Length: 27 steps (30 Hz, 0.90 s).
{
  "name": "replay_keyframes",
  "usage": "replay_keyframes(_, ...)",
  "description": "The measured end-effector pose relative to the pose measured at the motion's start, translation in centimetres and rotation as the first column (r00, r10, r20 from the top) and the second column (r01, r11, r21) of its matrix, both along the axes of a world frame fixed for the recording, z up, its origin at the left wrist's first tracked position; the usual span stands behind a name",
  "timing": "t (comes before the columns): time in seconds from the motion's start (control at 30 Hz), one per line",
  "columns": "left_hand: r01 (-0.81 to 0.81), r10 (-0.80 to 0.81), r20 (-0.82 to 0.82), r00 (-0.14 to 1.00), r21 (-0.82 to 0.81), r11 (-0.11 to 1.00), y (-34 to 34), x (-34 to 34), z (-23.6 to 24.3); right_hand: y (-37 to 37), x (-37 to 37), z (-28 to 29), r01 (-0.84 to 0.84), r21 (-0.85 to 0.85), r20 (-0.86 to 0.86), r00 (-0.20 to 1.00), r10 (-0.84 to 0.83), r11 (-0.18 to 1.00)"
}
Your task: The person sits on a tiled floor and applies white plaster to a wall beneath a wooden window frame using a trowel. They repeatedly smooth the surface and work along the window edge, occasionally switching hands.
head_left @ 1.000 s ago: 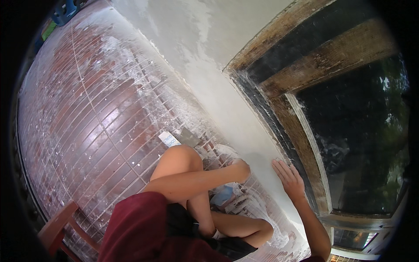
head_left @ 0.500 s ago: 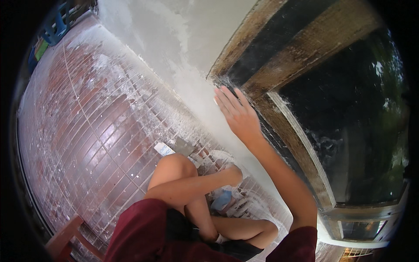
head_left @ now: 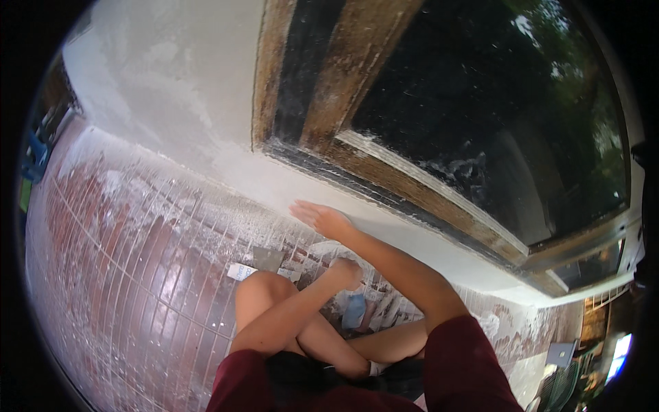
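Grey-white wall (head_left: 171,82) runs diag. across view, upper L to lower R, below a window (head_left: 439,137) w/ dark glass & worn brown wood frame (head_left: 412,190). R hand (head_left: 319,218) is at the wall's low strip, betw. window & floor (head_left: 130,254): flat, fingers straight & close tog., nothing held. Can't say if it touches the wall or is just off it. L hand (head_left: 347,273) is lower, nr the wall's foot; fingers look curled but blurry, so can't say if it grips smth. Blue item (head_left: 354,311) just below L hand, kind unclear. 2 flat things by the knee (head_left: 264,283): grey sheet (head_left: 268,258) & white card (head_left: 240,272) w/ print, side by side, card partly hidden by knee. Floor = reddish tiles w/ white dust & smears. 2 maroon sleeves (head_left: 460,350) at bottom. Blue chair (head_left: 34,156) far L.
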<state>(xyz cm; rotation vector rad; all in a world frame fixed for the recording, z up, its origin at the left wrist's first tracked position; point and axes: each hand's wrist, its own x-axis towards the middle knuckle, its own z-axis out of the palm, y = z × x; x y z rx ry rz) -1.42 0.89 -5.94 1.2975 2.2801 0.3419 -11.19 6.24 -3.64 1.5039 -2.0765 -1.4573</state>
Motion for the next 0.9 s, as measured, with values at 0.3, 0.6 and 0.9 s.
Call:
replay_keyframes(0.3, -0.102, 0.089, 0.095, 0.992, 0.147, 0.984, -0.6, -0.1, 1.8, -2.9, -1.4, -1.3, 0.047, -0.213, 0.004, 0.999, -0.047, 0.976)
replay_keyframes(0.6, -0.163, 0.149, 0.073, 0.986, 0.59, 0.791, -2.1, -0.1, 1.0, -13.0, -5.0, 0.8, 0.084, -0.382, -0.091, 0.988, -0.128, 0.92)
replay_keyframes(0.9, -0.06, 0.057, 0.219, 0.974, 0.01, 0.998, -2.7, -1.9, 2.6, -2.3, -1.9, -3.2, 0.018, -0.178, -0.137, 0.99, -0.043, 0.984)
